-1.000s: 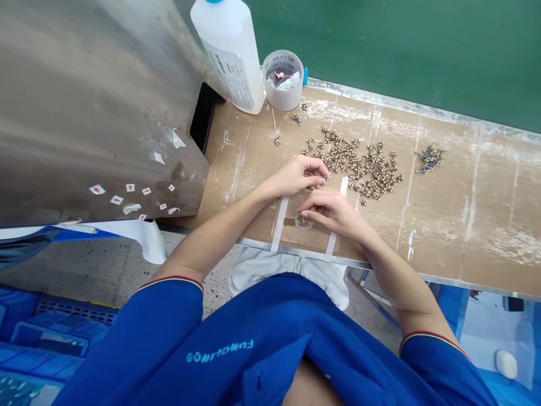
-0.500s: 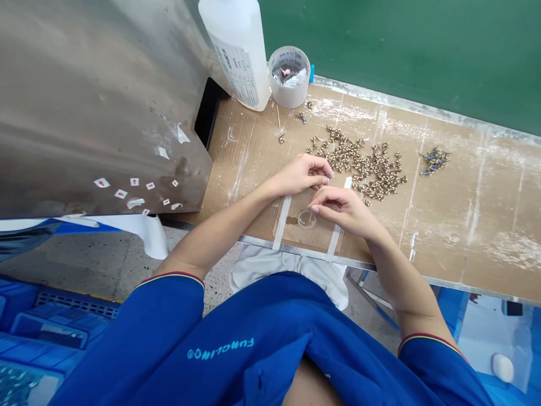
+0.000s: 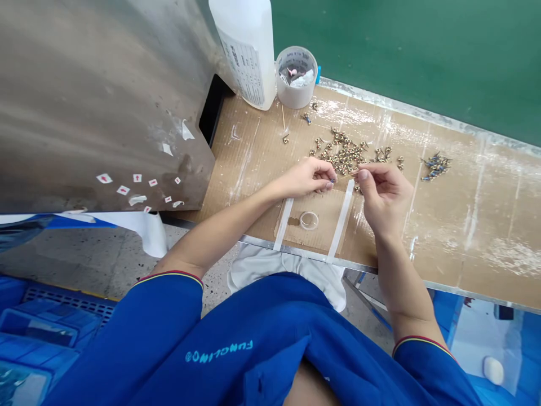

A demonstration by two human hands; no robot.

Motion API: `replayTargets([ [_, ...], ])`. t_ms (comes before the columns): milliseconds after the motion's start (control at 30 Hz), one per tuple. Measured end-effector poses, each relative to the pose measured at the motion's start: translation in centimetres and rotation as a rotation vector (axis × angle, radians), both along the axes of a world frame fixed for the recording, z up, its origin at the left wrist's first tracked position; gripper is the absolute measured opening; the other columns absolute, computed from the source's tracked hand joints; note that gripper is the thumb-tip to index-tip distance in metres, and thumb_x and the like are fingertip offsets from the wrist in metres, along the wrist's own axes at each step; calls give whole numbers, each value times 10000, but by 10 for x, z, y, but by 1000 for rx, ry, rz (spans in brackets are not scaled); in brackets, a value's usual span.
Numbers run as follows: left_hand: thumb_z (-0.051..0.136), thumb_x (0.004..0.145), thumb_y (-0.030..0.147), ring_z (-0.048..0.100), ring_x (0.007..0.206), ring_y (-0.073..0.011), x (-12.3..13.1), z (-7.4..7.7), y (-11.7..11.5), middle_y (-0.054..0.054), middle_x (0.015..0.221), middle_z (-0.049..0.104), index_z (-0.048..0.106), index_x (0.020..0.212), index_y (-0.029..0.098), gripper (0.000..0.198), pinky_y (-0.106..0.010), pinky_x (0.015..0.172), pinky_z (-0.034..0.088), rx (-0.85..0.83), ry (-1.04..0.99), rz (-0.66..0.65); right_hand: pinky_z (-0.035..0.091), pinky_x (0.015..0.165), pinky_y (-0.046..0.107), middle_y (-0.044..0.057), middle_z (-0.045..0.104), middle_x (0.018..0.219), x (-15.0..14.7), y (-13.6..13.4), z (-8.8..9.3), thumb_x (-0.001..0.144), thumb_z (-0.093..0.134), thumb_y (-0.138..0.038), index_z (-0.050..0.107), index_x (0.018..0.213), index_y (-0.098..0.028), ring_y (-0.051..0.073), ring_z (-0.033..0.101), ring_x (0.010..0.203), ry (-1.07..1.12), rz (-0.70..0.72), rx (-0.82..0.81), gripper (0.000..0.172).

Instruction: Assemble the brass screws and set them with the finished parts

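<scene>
- Tan, needle-thin stick (image 3: 347, 175), held in a tight pinch between the thumb and forefinger of the right hand (image 3: 382, 194), its far end reaching toward the left hand.
- Left hand (image 3: 306, 177): thumb and fingertips are closed on a tiny dark part (image 3: 333, 181), too small to identify, right at the stick's far end.
- Both hands are raised just above a brown corrugated cardboard sheet (image 3: 380, 237), not resting on the clear round plastic dish (image 3: 309, 220) just below them.
- Two strips of white tape (image 3: 341, 220) run across the cardboard on either side of the dish.
- Just beyond the hands lies a scattered heap of small brass ring-shaped fittings (image 3: 342, 149); a smaller cluster of blue-and-silver parts (image 3: 436, 167) sits farther right.
- Near the back edge stand a white plastic bottle (image 3: 247, 48) and a white round cup (image 3: 296, 76) holding scraps.
- A dented brushed-steel panel (image 3: 105, 113) with small red-arrow stickers (image 3: 122, 190) fills the left side, and a green wall (image 3: 422, 51) rises behind the bench.
- Blue short sleeves (image 3: 164, 316) show at the bottom, with a white cloth (image 3: 287, 276) over the lap.
</scene>
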State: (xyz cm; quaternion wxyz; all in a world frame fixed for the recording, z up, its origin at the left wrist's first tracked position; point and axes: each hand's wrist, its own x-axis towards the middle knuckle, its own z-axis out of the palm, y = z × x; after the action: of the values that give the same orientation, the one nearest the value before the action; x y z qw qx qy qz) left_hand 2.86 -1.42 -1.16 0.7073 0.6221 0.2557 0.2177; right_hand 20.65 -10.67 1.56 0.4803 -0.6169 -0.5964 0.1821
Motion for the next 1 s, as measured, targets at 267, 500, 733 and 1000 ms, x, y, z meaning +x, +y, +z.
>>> replayTargets([
  [267, 693, 805, 32, 636, 628, -75, -1, -1, 0, -17, 717, 688, 681, 865, 86, 81, -203, 640, 518, 41, 6, 4, 593, 711, 340, 47, 768, 856, -6, 2, -3, 1001, 614, -532, 723, 928, -235, 191, 725, 762, -72, -3, 34, 324],
  [500, 692, 801, 37, 634, 626, -82, -1, 0, 0, -23, 723, 690, 688, 868, 83, 81, -210, 636, 509, 47, 27, -1, 586, 708, 334, 45, 761, 853, -6, 1, -4, 1004, 621, -487, 733, 930, -235, 190, 713, 757, -80, 2, 50, 285],
  [733, 684, 800, 50, 643, 643, -83, -1, -1, 0, -24, 732, 697, 695, 876, 84, 84, -199, 640, 506, 70, 36, -1, 583, 688, 318, 33, 767, 845, -6, 2, -4, 999, 632, -469, 732, 924, -233, 174, 716, 736, -99, 24, 42, 268],
  [1000, 679, 799, 43, 630, 620, -71, -1, 0, 1, -20, 726, 697, 683, 870, 86, 83, -189, 629, 503, 56, 33, -9, 580, 680, 307, 23, 772, 848, -5, 2, -5, 995, 649, -410, 736, 921, -242, 167, 722, 733, -68, 51, 75, 203],
])
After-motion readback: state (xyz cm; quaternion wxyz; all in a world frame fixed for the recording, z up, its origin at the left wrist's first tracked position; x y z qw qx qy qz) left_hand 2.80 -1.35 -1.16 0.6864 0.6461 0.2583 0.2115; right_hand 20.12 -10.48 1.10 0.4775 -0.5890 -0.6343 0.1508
